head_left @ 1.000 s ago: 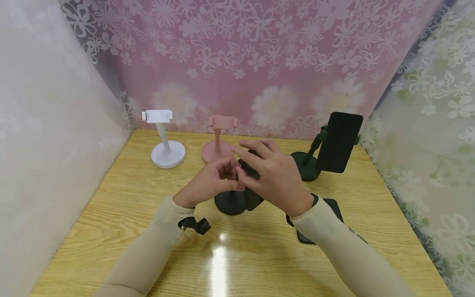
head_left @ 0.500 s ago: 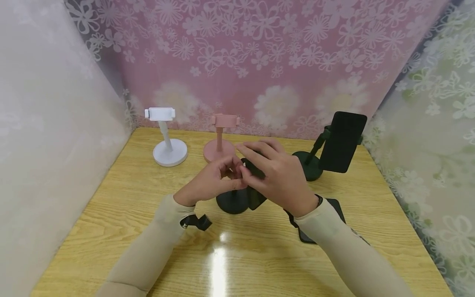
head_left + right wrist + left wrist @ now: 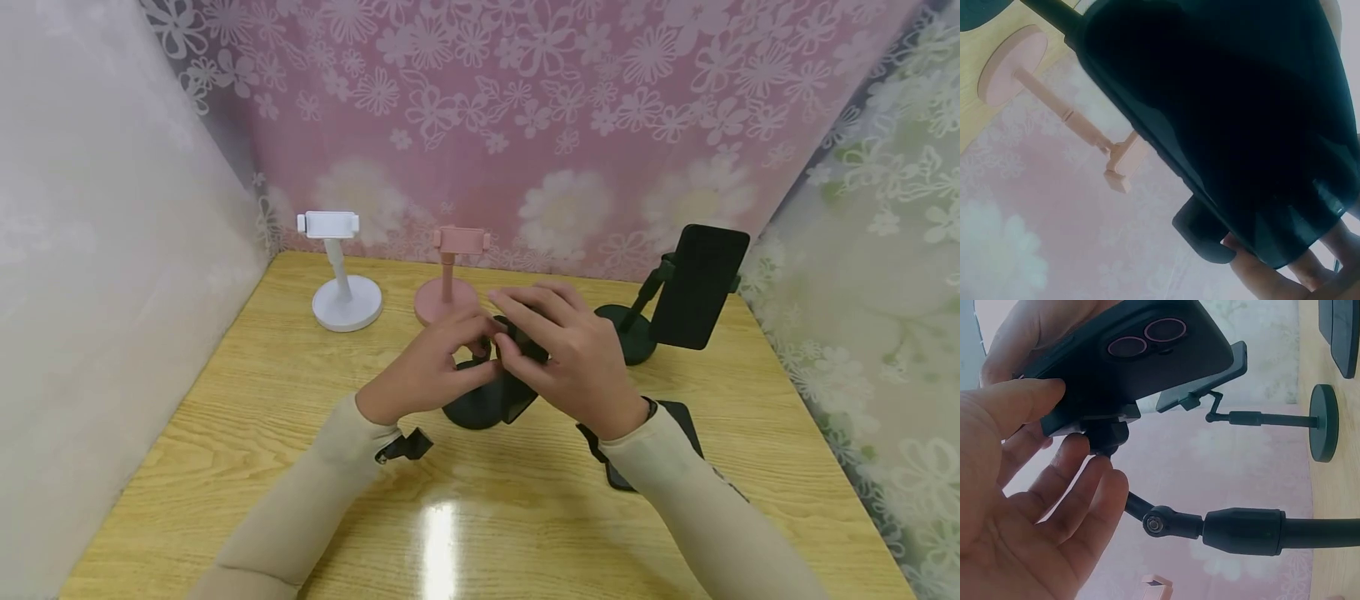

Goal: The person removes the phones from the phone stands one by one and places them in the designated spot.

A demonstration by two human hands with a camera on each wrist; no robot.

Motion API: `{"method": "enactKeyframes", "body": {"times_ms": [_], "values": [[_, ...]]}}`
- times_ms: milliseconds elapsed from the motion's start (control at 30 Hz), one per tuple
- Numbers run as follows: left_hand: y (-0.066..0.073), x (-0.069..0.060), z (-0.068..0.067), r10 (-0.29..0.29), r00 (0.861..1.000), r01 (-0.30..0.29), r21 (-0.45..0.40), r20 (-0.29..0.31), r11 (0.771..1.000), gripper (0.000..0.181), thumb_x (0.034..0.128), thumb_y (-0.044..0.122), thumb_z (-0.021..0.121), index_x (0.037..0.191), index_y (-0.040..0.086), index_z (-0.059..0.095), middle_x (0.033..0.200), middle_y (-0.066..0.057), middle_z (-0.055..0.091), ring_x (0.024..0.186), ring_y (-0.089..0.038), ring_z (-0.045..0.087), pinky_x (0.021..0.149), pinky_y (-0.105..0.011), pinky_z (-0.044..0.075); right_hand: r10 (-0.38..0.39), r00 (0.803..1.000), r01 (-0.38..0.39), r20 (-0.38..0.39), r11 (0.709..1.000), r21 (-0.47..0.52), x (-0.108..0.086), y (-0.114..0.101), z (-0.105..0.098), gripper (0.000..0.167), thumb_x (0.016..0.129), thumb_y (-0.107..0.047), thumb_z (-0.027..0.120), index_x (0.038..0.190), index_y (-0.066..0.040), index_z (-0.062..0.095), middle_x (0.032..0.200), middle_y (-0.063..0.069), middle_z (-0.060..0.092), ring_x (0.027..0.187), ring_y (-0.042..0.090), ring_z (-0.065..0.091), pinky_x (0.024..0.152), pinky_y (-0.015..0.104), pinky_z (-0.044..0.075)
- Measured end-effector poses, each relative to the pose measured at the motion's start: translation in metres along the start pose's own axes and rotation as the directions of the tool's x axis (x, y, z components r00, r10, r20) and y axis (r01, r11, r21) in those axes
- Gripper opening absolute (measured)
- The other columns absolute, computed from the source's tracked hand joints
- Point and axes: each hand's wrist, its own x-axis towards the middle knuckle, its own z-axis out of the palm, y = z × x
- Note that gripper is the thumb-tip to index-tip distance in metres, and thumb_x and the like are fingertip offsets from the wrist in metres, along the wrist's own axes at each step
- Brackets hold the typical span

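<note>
So, at far left runs the pale wall covering (image 3: 127, 208), and beside it the white stand (image 3: 347, 304) stands on the wooden surface (image 3: 517, 533), its clamp level at the top. Moving right, along comes your left sleeve (image 3: 337, 454) in beige, a black wrist mount (image 3: 407, 446) poking out at the cuff, and then your left hand (image 3: 427, 362). That grip is busy: it grasps the black stand (image 3: 474, 407) at its clamp joint, fingertips curled in there, thumb lying on the back of the dark phone (image 3: 519, 398). Beyond it, the pink stand (image 3: 447, 287) rises before the pink floral backdrop (image 3: 480, 75). Centre stage, the dark phone sits tilted at the head of the black stand, between your hands; the left wrist view gives you its back with two round lenses, the right wrist view its glossy screen. Next, your right hand (image 3: 581, 367) reaches over: this grip holds the dark phone, thumb by the clamp, fingers over the edge. On to the dark green stand (image 3: 637, 346) with a mounted phone (image 3: 701, 287) leaning in it, and nearer you a flat phone (image 3: 681, 423) on the surface, partly hidden by your right sleeve (image 3: 660, 458).
</note>
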Motion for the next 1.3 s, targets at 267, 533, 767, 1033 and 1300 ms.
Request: {"method": "enactKeyframes", "body": {"times_ms": [267, 533, 767, 1033, 1300], "values": [[0.001, -0.002, 0.0, -0.018, 1.0, 0.018, -0.026, 0.004, 1.0, 0.024, 0.0995, 0.013, 0.071, 0.123, 0.013, 0.067, 0.12, 0.001, 0.068, 0.096, -0.009, 0.064, 0.081, -0.03, 0.057, -0.021, 0.998, 0.022, -0.053, 0.999, 0.024, -0.003, 0.002, 0.004, 0.042, 0.106, -0.036, 0.057, 0.134, -0.008, 0.069, 0.122, 0.013, 0.071, 0.115, 0.034, 0.063, 0.067, 0.045, 0.06], [0.003, -0.003, 0.001, -0.063, 0.998, 0.063, -0.017, 0.002, 0.998, 0.03, 0.099, 0.015, 0.072, 0.128, 0.013, 0.067, 0.124, 0.002, 0.067, 0.097, -0.011, 0.064, 0.081, -0.029, 0.058, -0.044, 0.997, 0.048, -0.07, 0.998, 0.045, -0.006, 0.006, 0.005, 0.044, 0.106, -0.038, 0.058, 0.134, -0.006, 0.069, 0.121, 0.014, 0.071, 0.112, 0.034, 0.064, 0.064, 0.043, 0.058], [0.008, -0.004, 0.006, -0.08, 0.997, 0.08, 0.012, -0.003, 0.997, 0.03, 0.0966, 0.018, 0.076, 0.126, 0.015, 0.068, 0.117, 0.007, 0.066, 0.097, -0.014, 0.065, 0.081, -0.029, 0.059, -0.01, 0.998, 0.017, -0.066, 0.995, 0.101, -0.011, 0.002, -0.006, 0.041, 0.105, -0.036, 0.058, 0.133, -0.008, 0.07, 0.122, 0.012, 0.07, 0.111, 0.031, 0.064, 0.066, 0.042, 0.056], [0.014, -0.001, 0.008, -0.069, 0.998, 0.07, 0.039, -0.013, 0.997, 0.032, 0.0959, 0.022, 0.077, 0.126, 0.016, 0.068, 0.11, 0.009, 0.065, 0.089, -0.01, 0.064, 0.076, -0.029, 0.058, -0.005, 0.974, 0.051, -0.227, 0.979, 0.198, -0.016, -0.003, -0.007, 0.038, 0.103, -0.03, 0.065, 0.127, -0.002, 0.073, 0.118, 0.016, 0.071, 0.108, 0.035, 0.063, 0.094, 0.038, 0.05], [0.015, -0.004, 0.009, -0.074, 0.997, 0.075, 0.053, -0.015, 0.996, 0.034, 0.0949, 0.021, 0.078, 0.126, 0.014, 0.067, 0.103, 0.009, 0.065, 0.088, -0.01, 0.063, 0.074, -0.024, 0.057, -0.05, 0.943, 0.155, -0.328, 0.941, 0.3, -0.024, 0.0, 0.003, 0.038, 0.102, -0.029, 0.068, 0.12, 0.004, 0.073, 0.11, 0.021, 0.07, 0.103, 0.038, 0.062, 0.1, 0.033, 0.048]]}}
